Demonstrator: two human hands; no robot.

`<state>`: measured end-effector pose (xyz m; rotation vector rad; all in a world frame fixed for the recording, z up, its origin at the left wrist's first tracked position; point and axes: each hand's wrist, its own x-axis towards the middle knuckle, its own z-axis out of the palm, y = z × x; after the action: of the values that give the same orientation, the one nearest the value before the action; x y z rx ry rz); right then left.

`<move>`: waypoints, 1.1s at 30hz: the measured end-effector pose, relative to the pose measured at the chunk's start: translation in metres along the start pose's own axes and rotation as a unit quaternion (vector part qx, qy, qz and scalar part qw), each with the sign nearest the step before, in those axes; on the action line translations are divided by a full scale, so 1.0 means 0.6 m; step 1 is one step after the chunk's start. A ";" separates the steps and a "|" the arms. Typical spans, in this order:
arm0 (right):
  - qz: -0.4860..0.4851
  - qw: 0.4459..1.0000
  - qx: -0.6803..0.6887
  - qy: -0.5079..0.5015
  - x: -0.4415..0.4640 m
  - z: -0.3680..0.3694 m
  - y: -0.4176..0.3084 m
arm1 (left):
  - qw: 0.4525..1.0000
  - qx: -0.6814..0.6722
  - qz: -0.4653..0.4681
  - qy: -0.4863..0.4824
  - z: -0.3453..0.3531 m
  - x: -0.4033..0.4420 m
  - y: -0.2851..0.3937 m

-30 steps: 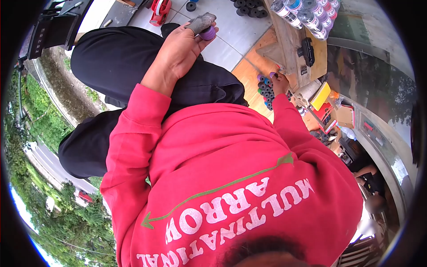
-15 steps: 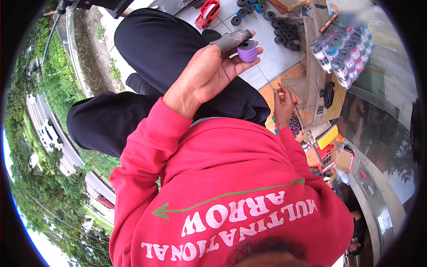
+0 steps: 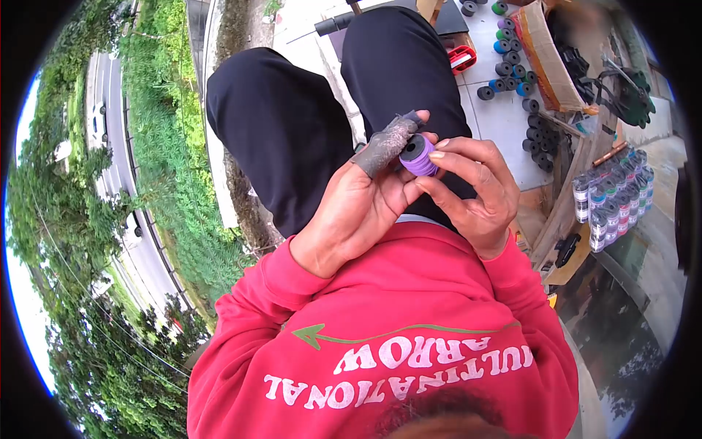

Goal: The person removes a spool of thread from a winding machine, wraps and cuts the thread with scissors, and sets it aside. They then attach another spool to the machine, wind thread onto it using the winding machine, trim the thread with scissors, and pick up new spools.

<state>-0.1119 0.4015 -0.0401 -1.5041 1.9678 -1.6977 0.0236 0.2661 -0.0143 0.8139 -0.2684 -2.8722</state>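
1. The red sweatshirt [image 3: 417, 293] is seen from above; its printed lettering is cut short at the right by a fold.
2. The purple roll [image 3: 425, 164], with its dark core uppermost, is held over the lap in the left hand [image 3: 358, 212], whose fingers are curled around it and partly hidden beneath. The thumb is covered by a grey wrapping [image 3: 386, 148].
3. The right hand [image 3: 479, 190] is brought up beside the roll, index finger and thumb at its edge; whether anything is pinched cannot be told.
4. The floor is partly concealed by the dark trousers [image 3: 281, 132]. A red object [image 3: 469, 53] is half hidden by the knee.
5. Farther right, coloured rolls [image 3: 502, 46] and a wrapped stack [image 3: 614, 197] are seen; the stack's labels are illegible.
6. At far left, a road [image 3: 146, 256] is interrupted by foliage [image 3: 110, 351].
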 end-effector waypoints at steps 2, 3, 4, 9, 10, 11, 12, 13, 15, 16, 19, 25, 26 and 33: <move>0.007 1.000 0.017 -0.002 0.004 0.023 0.003 | 0.999 -0.038 0.009 0.007 -0.019 -0.007 0.002; 0.026 0.999 0.023 -0.005 0.012 0.028 -0.004 | 0.998 -0.054 0.018 0.014 -0.026 -0.009 0.004; 0.025 0.999 0.027 -0.012 0.015 0.034 -0.001 | 0.997 -0.069 0.027 0.020 -0.030 -0.009 0.006; 0.034 0.998 0.023 -0.043 0.020 0.041 0.009 | 0.994 -0.091 0.039 0.047 -0.039 -0.004 0.014; 0.034 0.998 0.022 -0.046 0.022 0.041 0.009 | 0.994 -0.099 0.032 0.032 -0.043 -0.003 0.015; 0.041 0.998 0.026 -0.047 0.023 0.041 0.009 | 0.994 -0.102 0.033 0.032 -0.046 -0.001 0.016; 0.048 0.997 0.031 -0.048 0.024 0.042 0.010 | 0.992 -0.119 0.029 0.025 -0.049 0.000 0.017; 0.049 0.997 0.031 -0.051 0.026 0.042 0.011 | 0.990 -0.136 0.026 0.018 -0.051 0.001 0.018; 0.060 0.996 0.031 -0.056 0.027 0.043 0.011 | 0.990 -0.137 0.025 0.026 -0.051 0.002 0.022; 0.062 0.996 0.032 -0.058 0.027 0.046 0.012 | 0.990 -0.135 0.023 0.031 -0.052 0.002 0.024; 0.094 0.993 0.053 -0.055 0.028 0.051 0.013 | 0.991 -0.127 0.014 0.032 -0.059 0.003 0.030; 0.123 0.990 0.052 -0.037 0.028 0.056 0.021 | 0.994 -0.102 0.008 0.049 -0.065 0.010 0.035; 0.140 0.988 0.054 -0.027 0.026 0.056 0.023 | 0.993 -0.105 0.008 0.049 -0.066 0.011 0.035; 0.181 0.983 0.043 -0.006 0.033 0.055 0.036 | 0.996 -0.080 0.010 0.043 -0.079 0.014 0.038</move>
<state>-0.1126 0.3618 -0.0599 -1.0462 1.9838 -1.5885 0.0435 0.2358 -0.0533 0.8961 -0.0357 -2.7870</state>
